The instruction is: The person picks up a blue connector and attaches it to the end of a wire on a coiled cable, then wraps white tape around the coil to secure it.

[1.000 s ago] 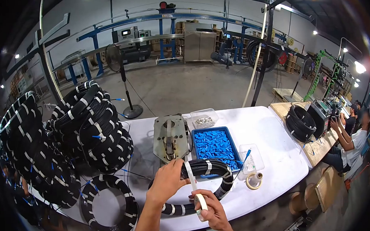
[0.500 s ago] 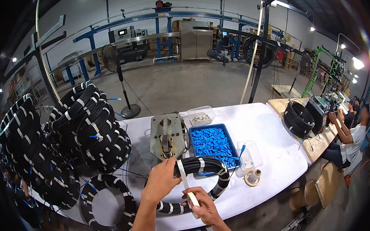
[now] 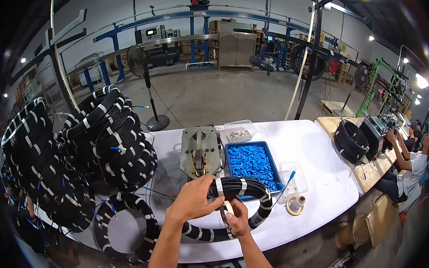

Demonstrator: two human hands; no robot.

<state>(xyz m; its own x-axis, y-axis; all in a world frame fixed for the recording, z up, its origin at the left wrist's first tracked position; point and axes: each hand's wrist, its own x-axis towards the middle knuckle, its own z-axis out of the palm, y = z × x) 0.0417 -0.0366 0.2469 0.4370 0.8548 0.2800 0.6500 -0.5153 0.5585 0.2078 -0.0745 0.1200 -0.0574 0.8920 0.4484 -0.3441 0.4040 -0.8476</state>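
Note:
A coil of black cable [image 3: 264,204], banded with pale tape, is held tilted above the white table. My left hand [image 3: 192,200] grips its left upper part, fingers closed round the bundle and thumb on the near side. My right hand [image 3: 238,219] is closed on a roll of cream tape [image 3: 228,208], close against the inside of the coil beside the left thumb. A pale tape strip [image 3: 219,186] crosses the bundle just by the left hand. A blue-tipped connector [image 3: 292,174] sticks out to the right of the coil.
Behind the coil stands a metal press-like device [image 3: 192,145]; right of it, a blue tray [image 3: 274,163] of small blue parts. A clear box [image 3: 240,131] and tape rolls [image 3: 295,205] lie nearby. Stacked cable coils [image 3: 114,148] fill the left. A person [image 3: 407,161] sits far right.
My right hand has moved up with the tape roll to the coil, beside my left thumb. The tape length stretched between roll and coil no longer shows. The whole view has shifted slightly.

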